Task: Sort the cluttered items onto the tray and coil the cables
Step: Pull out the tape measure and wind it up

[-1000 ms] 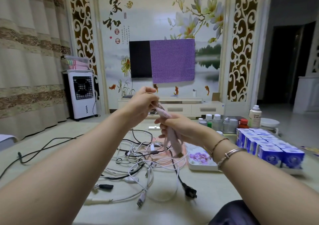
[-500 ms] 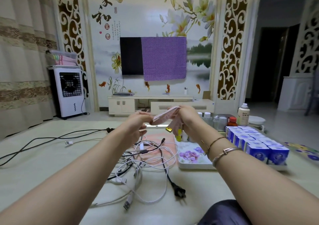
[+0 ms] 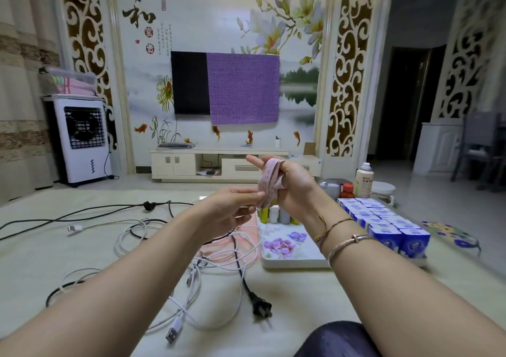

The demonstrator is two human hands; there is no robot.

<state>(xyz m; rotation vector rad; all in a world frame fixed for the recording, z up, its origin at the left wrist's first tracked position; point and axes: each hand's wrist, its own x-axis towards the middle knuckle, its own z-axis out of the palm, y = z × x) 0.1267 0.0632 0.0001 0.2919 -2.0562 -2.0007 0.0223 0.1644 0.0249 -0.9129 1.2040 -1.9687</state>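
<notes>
Two hands: raised side by side over the floor, sharing a pink tape (image 3: 269, 182)
Right hand (image 3: 294, 185): tape looped round its fingers, index finger pointing up
Left hand (image 3: 232, 206): fingertips pinching the tape's lower end
Tape: in the air above the tray's far edge
Tray (image 3: 295, 262): white, flowered, on the floor, small bottles (image 3: 275, 214) at its back
Cables (image 3: 219, 255): loose white and black tangle left of the tray
Boxes (image 3: 383, 222): blue rows right of the tray

Tangled cables (image 3: 219, 269) sprawl on the floor left of my tray (image 3: 290, 262), small bottles (image 3: 276, 214) standing at its far end. Boxes (image 3: 383, 222) line up right of it, the TV (image 3: 191, 83) beyond.
</notes>
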